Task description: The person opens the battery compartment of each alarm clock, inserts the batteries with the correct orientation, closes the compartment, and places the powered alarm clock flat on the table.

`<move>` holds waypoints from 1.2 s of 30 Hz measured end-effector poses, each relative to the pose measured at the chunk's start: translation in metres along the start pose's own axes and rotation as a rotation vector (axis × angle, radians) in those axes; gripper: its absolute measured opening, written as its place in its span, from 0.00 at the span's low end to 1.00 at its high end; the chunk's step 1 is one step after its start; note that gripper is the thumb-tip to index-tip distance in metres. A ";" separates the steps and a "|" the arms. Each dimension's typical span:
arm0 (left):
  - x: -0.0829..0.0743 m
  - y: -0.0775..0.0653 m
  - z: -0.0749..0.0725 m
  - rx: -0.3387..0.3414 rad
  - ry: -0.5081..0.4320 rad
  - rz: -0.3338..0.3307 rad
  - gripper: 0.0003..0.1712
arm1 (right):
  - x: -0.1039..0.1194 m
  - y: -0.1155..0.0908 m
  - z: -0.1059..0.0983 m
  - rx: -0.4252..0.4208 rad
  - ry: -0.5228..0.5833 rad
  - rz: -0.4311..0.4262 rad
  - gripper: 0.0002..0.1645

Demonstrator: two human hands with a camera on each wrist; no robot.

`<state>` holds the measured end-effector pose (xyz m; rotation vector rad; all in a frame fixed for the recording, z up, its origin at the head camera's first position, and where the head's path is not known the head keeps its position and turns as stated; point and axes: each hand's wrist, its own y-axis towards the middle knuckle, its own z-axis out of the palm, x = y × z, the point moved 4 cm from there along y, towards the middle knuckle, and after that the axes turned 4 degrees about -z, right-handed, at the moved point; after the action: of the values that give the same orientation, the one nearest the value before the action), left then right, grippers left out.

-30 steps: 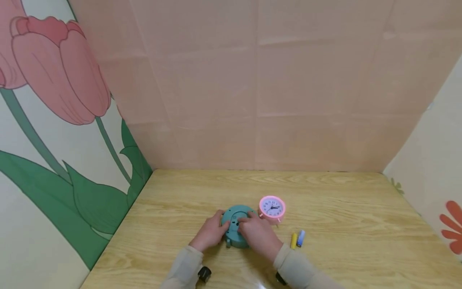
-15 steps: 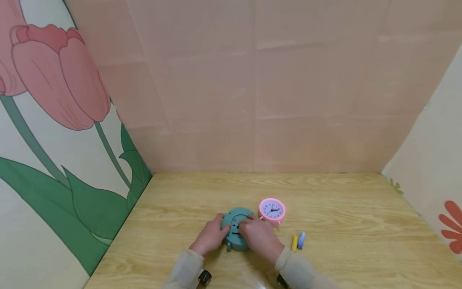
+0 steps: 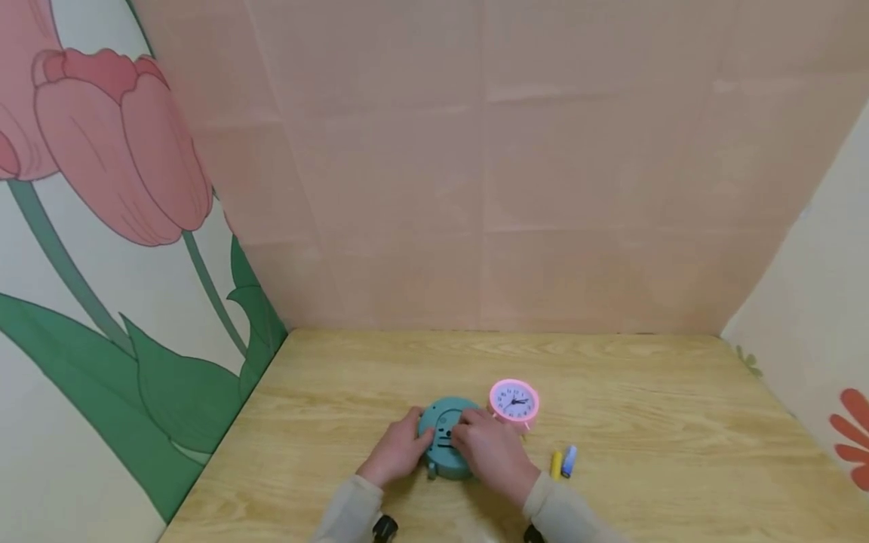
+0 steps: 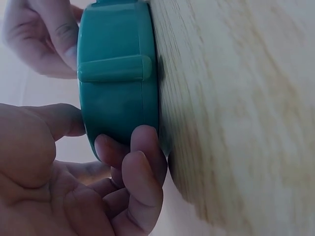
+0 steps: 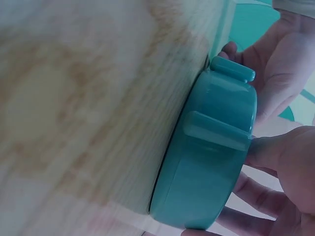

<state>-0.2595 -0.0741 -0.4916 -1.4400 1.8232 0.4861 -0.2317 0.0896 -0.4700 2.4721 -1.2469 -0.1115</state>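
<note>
A round teal alarm clock (image 3: pixel 444 454) lies on the wooden table with its back up, dark slots and small holes showing there. My left hand (image 3: pixel 397 451) grips its left side; in the left wrist view the thumb touches the back and curled fingers (image 4: pixel 142 177) press the side wall. My right hand (image 3: pixel 498 456) bends over the right part of the back. In the right wrist view its thumb (image 5: pixel 266 152) meets the back and other fingers reach the far edge. What lies directly under the right fingertips is hidden.
A pink alarm clock (image 3: pixel 514 401) stands just right of the teal one, close to my right hand. Right of my right wrist lie a yellow battery (image 3: pixel 556 464) and a blue-and-white battery (image 3: pixel 569 461). Walls border the table (image 3: pixel 652 407) at the back and sides.
My right fingers have drawn slightly right across the clock's back, uncovering more of a dark slot. The left hand keeps its grip. The whole head view has shifted a little.
</note>
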 end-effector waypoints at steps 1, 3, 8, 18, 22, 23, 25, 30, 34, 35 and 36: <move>0.000 0.000 0.000 0.000 -0.001 0.002 0.28 | -0.001 0.000 0.000 0.002 0.012 0.008 0.04; -0.001 0.000 -0.001 -0.004 0.004 0.002 0.28 | -0.001 0.000 -0.002 0.003 0.025 0.022 0.05; -0.002 -0.001 0.000 -0.003 0.008 0.006 0.28 | -0.002 -0.003 -0.004 -0.024 0.018 0.022 0.04; -0.006 -0.003 -0.002 -0.015 0.038 0.030 0.28 | -0.003 -0.009 -0.009 -0.116 0.104 0.058 0.04; -0.006 -0.002 -0.003 -0.024 0.053 0.027 0.28 | -0.005 -0.010 -0.008 -0.111 0.169 0.100 0.05; -0.005 -0.002 -0.003 -0.027 0.059 0.028 0.28 | -0.005 -0.010 -0.007 -0.112 0.175 0.102 0.05; -0.003 -0.002 -0.001 -0.029 0.066 0.025 0.28 | -0.004 -0.011 -0.006 -0.114 0.185 0.099 0.05; 0.001 -0.001 0.003 -0.044 0.080 0.032 0.28 | -0.003 -0.012 -0.010 -0.170 0.192 0.069 0.04; 0.001 0.001 0.002 -0.047 0.068 0.023 0.28 | -0.006 -0.011 -0.021 -0.223 0.201 0.040 0.03; 0.001 0.002 0.001 -0.047 0.068 0.018 0.29 | -0.008 -0.011 -0.024 -0.228 0.203 0.037 0.03; 0.001 0.002 0.001 -0.048 0.063 0.016 0.29 | -0.010 -0.011 -0.028 -0.233 0.201 0.034 0.03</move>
<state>-0.2612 -0.0736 -0.4929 -1.4891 1.8856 0.5002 -0.2230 0.1115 -0.4489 2.2021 -1.1218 0.0015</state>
